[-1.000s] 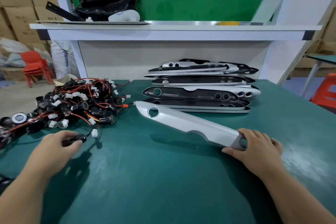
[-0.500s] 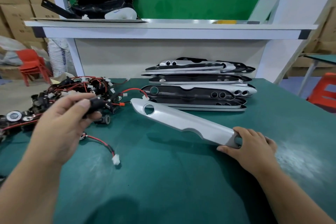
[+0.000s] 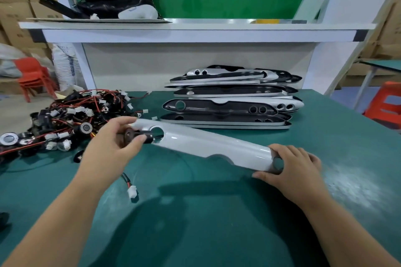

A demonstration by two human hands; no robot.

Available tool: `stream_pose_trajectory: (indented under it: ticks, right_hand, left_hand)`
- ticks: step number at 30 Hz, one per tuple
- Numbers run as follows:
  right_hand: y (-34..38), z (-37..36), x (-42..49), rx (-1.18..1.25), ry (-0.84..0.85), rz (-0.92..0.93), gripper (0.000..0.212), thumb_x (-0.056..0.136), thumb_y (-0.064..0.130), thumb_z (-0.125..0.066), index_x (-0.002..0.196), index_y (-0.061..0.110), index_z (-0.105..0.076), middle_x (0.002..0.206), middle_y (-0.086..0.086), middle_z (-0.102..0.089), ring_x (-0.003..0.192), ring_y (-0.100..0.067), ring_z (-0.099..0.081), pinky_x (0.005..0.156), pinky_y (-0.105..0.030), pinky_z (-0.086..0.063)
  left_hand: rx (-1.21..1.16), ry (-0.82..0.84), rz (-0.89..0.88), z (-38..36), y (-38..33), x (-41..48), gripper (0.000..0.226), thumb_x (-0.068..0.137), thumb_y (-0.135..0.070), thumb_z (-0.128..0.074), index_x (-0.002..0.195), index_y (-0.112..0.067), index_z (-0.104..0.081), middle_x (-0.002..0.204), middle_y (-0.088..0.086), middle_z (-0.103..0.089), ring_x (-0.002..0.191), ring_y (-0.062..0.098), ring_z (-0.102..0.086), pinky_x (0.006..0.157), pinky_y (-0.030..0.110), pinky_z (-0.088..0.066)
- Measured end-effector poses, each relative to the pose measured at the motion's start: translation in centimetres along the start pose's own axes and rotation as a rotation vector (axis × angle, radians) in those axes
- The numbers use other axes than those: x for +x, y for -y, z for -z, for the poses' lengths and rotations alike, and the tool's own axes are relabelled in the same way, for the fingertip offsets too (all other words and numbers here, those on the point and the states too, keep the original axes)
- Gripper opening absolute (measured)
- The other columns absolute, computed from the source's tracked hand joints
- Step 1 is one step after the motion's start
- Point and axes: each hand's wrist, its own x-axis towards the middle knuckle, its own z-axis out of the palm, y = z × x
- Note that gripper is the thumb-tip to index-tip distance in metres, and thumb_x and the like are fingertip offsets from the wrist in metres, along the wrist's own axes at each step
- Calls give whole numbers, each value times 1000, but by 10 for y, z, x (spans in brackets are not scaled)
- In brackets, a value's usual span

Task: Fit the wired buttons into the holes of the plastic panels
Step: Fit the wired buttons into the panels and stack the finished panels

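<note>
"Wired button (image 3: 135,136): is it seated yet?"

"Not yet. The left hand (image 3: 112,145) pinches it between thumb and fingers, right beside the large hole (image 3: 156,132) at the far-left end of the white panel (image 3: 206,144). That hole looks open. The frame is blurred there, so I cannot say whether the button's tip touches the rim."

"And the other hand?"

"The right hand (image 3: 290,167) grips the panel's near-right end, fingers curled over it, next to a second hole (image 3: 277,163), which is also empty."

"So how much is done?"

"By my reading, nothing on this panel. The stack of panels (image 3: 230,102) toward the back edge of the table (image 3: 217,223) shows only bare holes, and the pile of wired buttons (image 3: 71,115) at the left edge is large. Nearly all of the job remains."

"Which way do things point?"

"The panel's long axis runs diagonally, from far-left to near-right across the middle of the table, glossy face up, and it seems to be held a little above the surface. The button's dark barrel lies roughly sideways, aimed right at the hole. Its lead drops below the hand to a white connector (image 3: 132,193) near the table's front."
</note>
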Motion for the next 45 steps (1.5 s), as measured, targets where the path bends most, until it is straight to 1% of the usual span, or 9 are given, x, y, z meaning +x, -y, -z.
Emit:
stream_pose_trajectory:
  ticks: [4,8,13,18,22,28,32,42,45]
  right_hand:
    - [3,-2,-2,-46,-62,70,69,51,79,-64,106,37,-60,101,15,-63,104,-16,-54,96,-34,-20]
    - [-1,0,-1,-74,-32,38,67,54,79,-64,106,36,-60,104,15,-63,106,-15,-54,98,-36,-19]
    - [-6,-1,3,125,-134,-32,18,79,56,-59,76,39,-56,70,21,-55,85,-12,-59,82,-29,-21]
    - [-10,-10,2,-111,214,14,36,83,73,-31,93,45,-51,85,20,-47,100,-6,-48,92,-33,-25]
    - [-4,-9,5,-144,144,1,31,94,57,-27,89,36,-50,87,17,-56,100,-7,-54,97,-35,-27]
    - [-1,3,4,-48,46,-59,38,92,58,-32,77,26,-47,64,10,-54,67,-23,-53,58,-32,-29]
    - [-8,12,8,136,86,-152,51,84,67,-34,69,19,-47,56,4,-54,59,-13,-51,54,-31,-39]
    - [-12,21,17,217,272,-262,76,70,78,-22,80,14,-63,50,17,-59,54,-4,-54,53,-24,-35]
    - [-12,21,17,219,297,-265,80,64,82,-20,80,16,-63,49,15,-59,50,0,-55,52,-25,-36]
  left_hand:
    - [267,-23,-319,-23,-7,5,35,76,-24,-78,109,-20,-69,102,-12,-62,98,13,-51,87,11,-28]
    - [324,-68,-307,-43,5,9,35,73,-23,-81,104,-12,-71,104,3,-69,104,29,-52,96,29,-31]
    - [344,-30,-333,-61,19,10,34,71,-19,-82,102,-10,-71,100,4,-70,102,31,-53,95,28,-30]
    - [346,115,-265,-74,30,13,34,71,-15,-82,103,-9,-70,103,5,-69,109,31,-51,98,27,-29]
    - [269,73,-222,-75,29,15,34,75,-13,-78,107,-11,-67,107,3,-66,109,25,-47,91,13,-22]
    - [144,-90,-207,-64,22,12,32,78,-16,-76,108,-15,-63,106,-12,-52,110,13,-46,90,8,-26]
    - [76,-172,-325,-58,8,5,32,76,-8,-77,106,-9,-64,107,-6,-55,106,10,-47,93,0,-26]
    - [94,-170,-583,-55,-14,-2,27,77,-9,-74,100,1,-65,105,-4,-56,107,11,-49,105,29,-35]
    - [177,-34,-520,-58,-12,-4,45,81,-38,-68,110,-3,-67,119,4,-62,127,13,-45,115,39,-20]
